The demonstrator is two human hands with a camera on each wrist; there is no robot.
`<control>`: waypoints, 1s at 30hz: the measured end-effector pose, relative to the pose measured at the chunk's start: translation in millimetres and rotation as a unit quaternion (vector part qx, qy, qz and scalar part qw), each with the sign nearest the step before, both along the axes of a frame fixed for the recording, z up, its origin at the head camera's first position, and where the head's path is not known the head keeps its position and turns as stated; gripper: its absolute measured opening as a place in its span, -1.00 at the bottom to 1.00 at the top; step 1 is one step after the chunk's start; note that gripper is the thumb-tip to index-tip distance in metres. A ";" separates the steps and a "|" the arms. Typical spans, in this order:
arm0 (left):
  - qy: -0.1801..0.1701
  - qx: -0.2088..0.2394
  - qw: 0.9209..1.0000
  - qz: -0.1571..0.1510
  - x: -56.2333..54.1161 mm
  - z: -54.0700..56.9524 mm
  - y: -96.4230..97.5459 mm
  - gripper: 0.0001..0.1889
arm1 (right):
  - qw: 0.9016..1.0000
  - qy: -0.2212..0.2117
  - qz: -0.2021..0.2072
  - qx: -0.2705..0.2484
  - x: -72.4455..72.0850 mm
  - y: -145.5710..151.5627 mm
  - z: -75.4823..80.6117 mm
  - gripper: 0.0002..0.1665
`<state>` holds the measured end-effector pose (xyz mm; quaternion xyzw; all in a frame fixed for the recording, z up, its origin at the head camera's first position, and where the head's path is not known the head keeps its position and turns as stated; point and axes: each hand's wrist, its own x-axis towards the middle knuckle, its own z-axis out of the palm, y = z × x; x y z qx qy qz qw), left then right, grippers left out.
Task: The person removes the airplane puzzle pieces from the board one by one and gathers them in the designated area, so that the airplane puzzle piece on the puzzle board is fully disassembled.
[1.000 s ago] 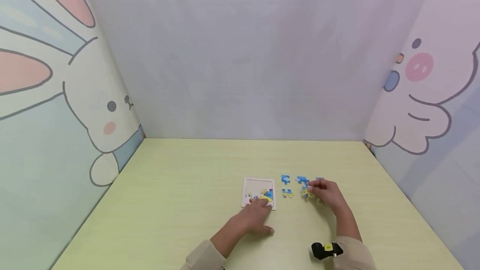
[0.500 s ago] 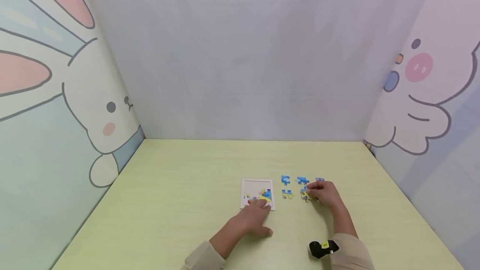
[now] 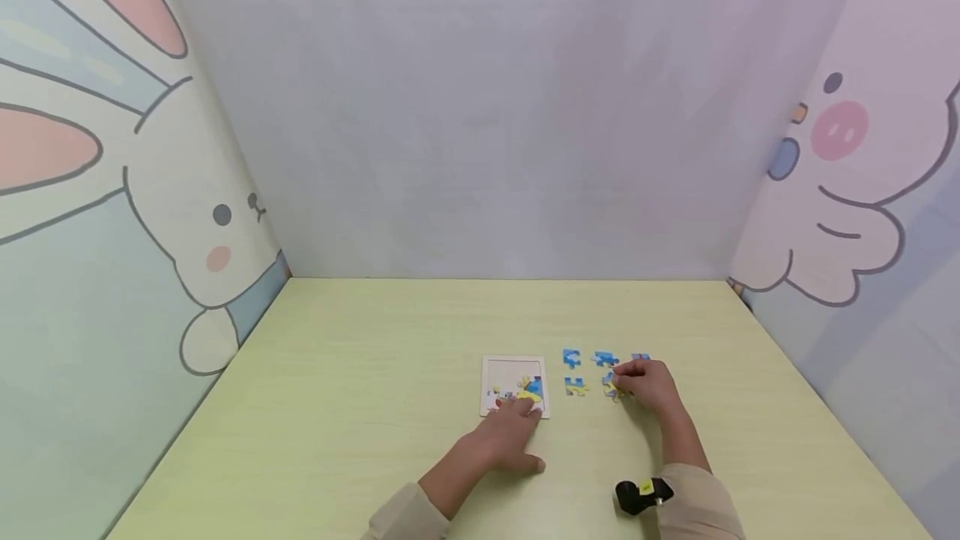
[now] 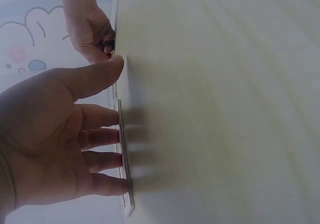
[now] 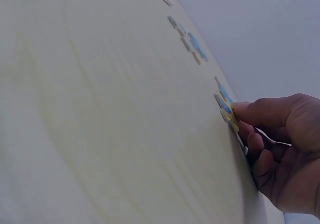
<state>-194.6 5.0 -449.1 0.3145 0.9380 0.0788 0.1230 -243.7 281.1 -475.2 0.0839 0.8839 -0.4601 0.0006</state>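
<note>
Only small moves since the frame from a second ago: the right hand (image 3: 651,384) has slid a touch to the left, and the puzzle tray (image 3: 510,368) has been nudged slightly left too, while the loose pieces lie pretty much where they did.

Right now that right hand is pinching a blue and yellow puzzle piece (image 3: 611,387) between thumb and fingertips, down low at the surface (image 3: 360,407). From the right wrist you can see the thumb against it with the other fingers curled under; the hand covers part of it, so I can't swear whether the piece is lifted or still touching down.

Left hand (image 3: 506,442) isn't grasping anything, fingers stretched out and resting on the near edge of the tray, thumb spread off to the side. Inside the tray, some pieces are already in along the near side and up the right, with the far left part showing bare backing.

Loose stuff sits right of the tray: a blue piece (image 3: 572,358) at the far left, another blue one, the middle blue piece (image 3: 604,359), beside it, a blue-and-yellow piece (image 3: 575,387) nearer the person, plus a partly hidden piece (image 3: 641,356) just beyond the right hand.
</note>
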 end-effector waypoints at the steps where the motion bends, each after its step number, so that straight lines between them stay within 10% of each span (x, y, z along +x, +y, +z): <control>1: -0.001 0.001 1.000 -0.001 0.2 -0.1 -0.2 -0.24 | 1.000 -0.002 -0.003 -0.001 -0.1 -0.1 0.0 -0.79; 30: 0.005 -0.003 1.000 -0.005 2.3 -0.4 -1.1 -0.22 | 0.997 0.056 0.027 -0.052 11.3 -28.5 8.2 -0.72</control>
